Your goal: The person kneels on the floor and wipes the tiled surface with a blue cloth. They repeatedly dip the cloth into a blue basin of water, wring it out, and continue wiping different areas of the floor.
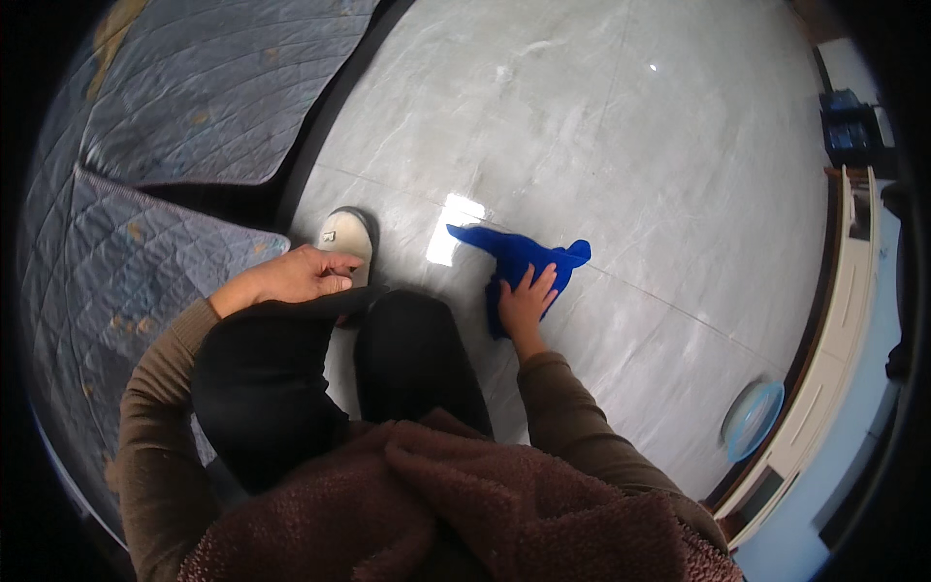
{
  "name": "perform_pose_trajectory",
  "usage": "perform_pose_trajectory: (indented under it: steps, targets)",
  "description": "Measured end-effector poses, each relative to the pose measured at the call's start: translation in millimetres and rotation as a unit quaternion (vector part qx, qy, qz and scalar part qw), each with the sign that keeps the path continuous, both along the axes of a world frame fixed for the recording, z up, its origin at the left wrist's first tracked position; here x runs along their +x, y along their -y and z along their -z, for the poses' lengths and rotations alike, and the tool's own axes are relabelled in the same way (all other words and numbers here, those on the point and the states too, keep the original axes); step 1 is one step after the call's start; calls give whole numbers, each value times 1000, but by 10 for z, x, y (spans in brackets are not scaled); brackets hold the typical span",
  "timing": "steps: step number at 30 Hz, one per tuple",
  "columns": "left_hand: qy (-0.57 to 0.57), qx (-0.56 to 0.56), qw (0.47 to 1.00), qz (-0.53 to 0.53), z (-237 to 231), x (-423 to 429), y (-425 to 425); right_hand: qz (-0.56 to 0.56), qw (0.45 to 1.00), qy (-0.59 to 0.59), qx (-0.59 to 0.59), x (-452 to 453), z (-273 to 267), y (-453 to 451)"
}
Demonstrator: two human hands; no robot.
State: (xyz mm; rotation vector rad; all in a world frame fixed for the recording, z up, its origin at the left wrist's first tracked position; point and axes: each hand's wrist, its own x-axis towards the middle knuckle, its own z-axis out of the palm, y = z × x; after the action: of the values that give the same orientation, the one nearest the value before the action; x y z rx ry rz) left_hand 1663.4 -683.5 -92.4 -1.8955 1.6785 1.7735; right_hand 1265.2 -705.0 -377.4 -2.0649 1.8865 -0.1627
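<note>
My right hand [528,300] lies flat on a crumpled blue cloth [518,251], fingers spread, pressing it against the grey tiled floor [618,174]. One narrow end of the cloth stretches out to the left, and a small fold sticks up at its right. Over my bent knee rests my left hand [302,275], holding nothing, with its thumb and fingers slightly apart. Just beyond that hand is a light-coloured shoe [348,236] on my foot. The cloth's underside is hidden.
Grey quilted covers [196,102] with a dark base edge [320,116] run along the left. A blue-rimmed basin [756,422] stands on the floor at the right, beside a long pale cabinet with drawers [818,385]. Window-like glare [452,229] shines on the tiles.
</note>
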Motion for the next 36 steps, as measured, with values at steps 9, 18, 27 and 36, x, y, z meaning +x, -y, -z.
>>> perform_pose_trajectory:
  steps: [9, 18, 27, 36]
  targets:
    - [-10, -26, 999, -28, 1420, 475, 1020, 47, 991, -32, 121, 303, -23, 601]
    - [315, -22, 948, -49, 2818, 974, 1959, 110, 986, -42, 117, 664, 147, 783]
    - [355, 36, 924, -134, 3027, 991, 2415, 151, 987, -46, -21, 1015, 637, 1982]
    - [337, 69, 932, -115, 2843, 930, 2517, 437, 711, 531, -148, 897, 83, 4221]
